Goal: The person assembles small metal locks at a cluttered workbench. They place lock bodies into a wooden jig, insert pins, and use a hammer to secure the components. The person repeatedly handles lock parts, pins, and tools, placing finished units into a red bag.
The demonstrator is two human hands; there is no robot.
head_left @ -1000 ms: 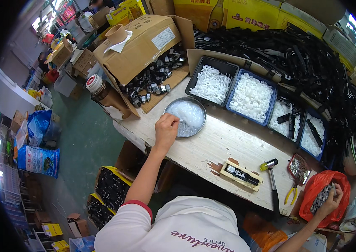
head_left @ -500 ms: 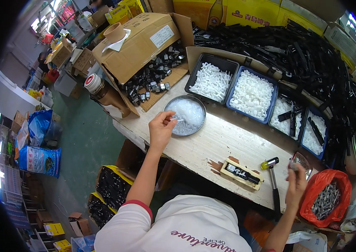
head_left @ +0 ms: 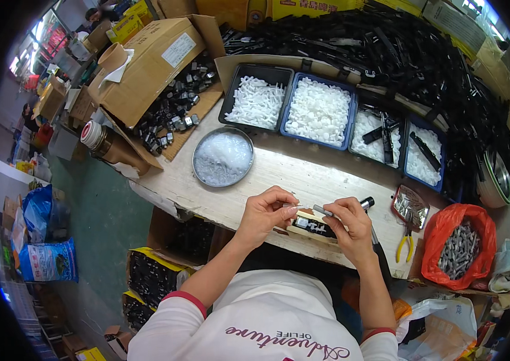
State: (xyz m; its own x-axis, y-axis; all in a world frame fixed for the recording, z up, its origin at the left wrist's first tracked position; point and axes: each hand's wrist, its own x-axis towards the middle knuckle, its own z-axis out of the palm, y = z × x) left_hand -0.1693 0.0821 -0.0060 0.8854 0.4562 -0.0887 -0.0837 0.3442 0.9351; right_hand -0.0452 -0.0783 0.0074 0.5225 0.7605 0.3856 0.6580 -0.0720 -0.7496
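Observation:
Both hands meet above a cream fixture block (head_left: 294, 230) near the table's front edge. A black part (head_left: 312, 225) with a silvery piece on it sits in the block. My left hand (head_left: 261, 218) is pinched at the block's left end, on a tiny pale piece too small to name. A short grey metal pin (head_left: 322, 210) is between the thumb and fingers of my right hand (head_left: 353, 227), and points at the left fingertips. The hammer (head_left: 367, 203) lies right behind my right hand, which partly hides it.
A round metal dish (head_left: 196, 171) of clear small pieces stands left. Bins of white plastic parts (head_left: 318, 111) line the back, before a heap of black parts (head_left: 387, 48). At right are a red-rimmed tray (head_left: 394, 207), yellow-handled pliers (head_left: 405, 248) and a red bag (head_left: 432, 256) of metal pins.
My left hand has left the round dish and moved right to the block. My right hand has come left from the small tray, now with the grey pin. The view has shifted right.

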